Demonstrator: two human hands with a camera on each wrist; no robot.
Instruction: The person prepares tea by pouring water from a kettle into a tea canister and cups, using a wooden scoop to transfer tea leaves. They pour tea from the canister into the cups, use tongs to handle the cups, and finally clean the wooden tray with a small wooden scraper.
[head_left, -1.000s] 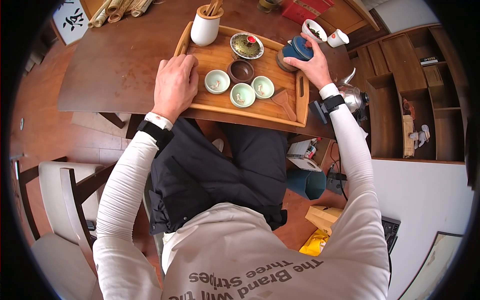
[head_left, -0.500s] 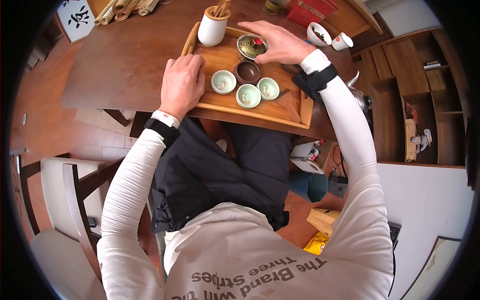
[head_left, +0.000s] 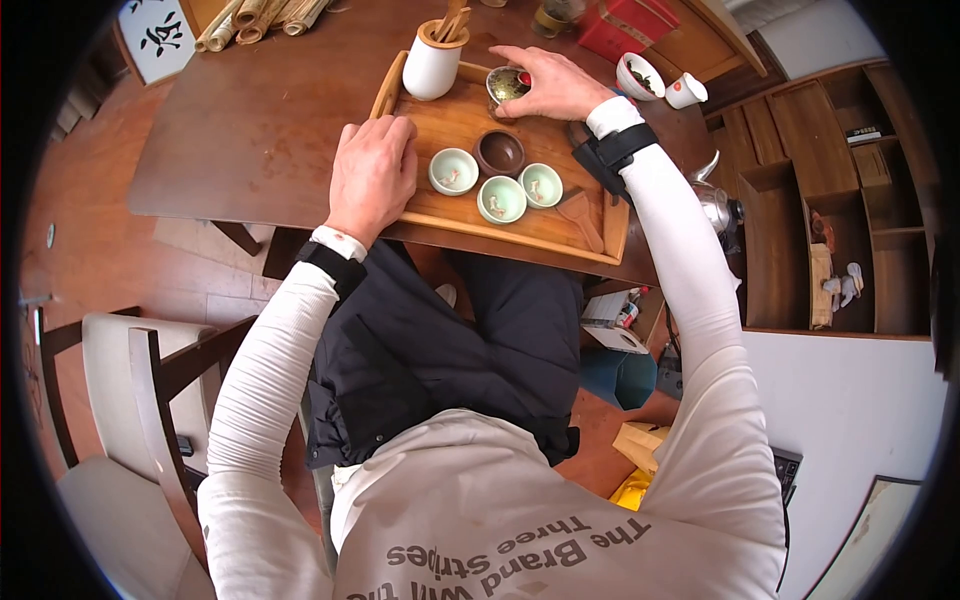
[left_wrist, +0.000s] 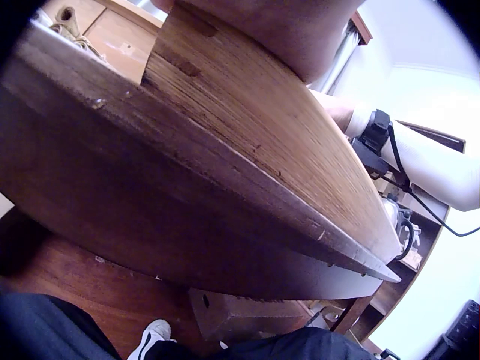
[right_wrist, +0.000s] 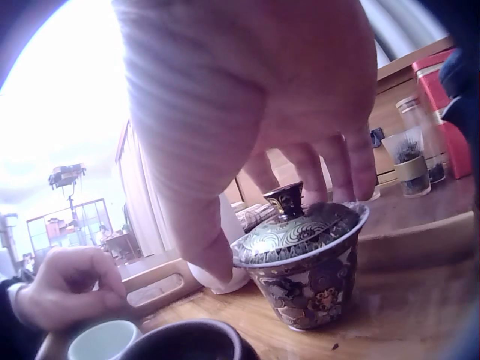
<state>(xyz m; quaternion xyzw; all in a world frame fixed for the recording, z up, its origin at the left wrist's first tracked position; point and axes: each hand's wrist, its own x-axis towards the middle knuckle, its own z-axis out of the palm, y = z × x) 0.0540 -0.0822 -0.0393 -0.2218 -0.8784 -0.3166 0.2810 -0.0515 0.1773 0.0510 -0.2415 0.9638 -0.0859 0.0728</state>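
One lidded cup [right_wrist: 306, 291] is set upright on the wooden tray [head_left: 440, 122], near the middle of the tray's far side. Thin glazed ceramic is suggested by its look, so it is judged light, stiff, fragile and rather slippery; the lid [right_wrist: 294, 241] may slide if the cup is tipped. It is best taken by opposite sides of its flared rim, with the knob [right_wrist: 285, 201] steadied from above. The right hand [head_left: 556, 84], over the tray's far side, is spread around the cup, thumb and fingers at opposite sides of the rim; whether firm pressure is applied cannot be told. The left hand [head_left: 375, 172] is held with fingers curled at the tray's left end; whether the tray is gripped or merely touched cannot be told.
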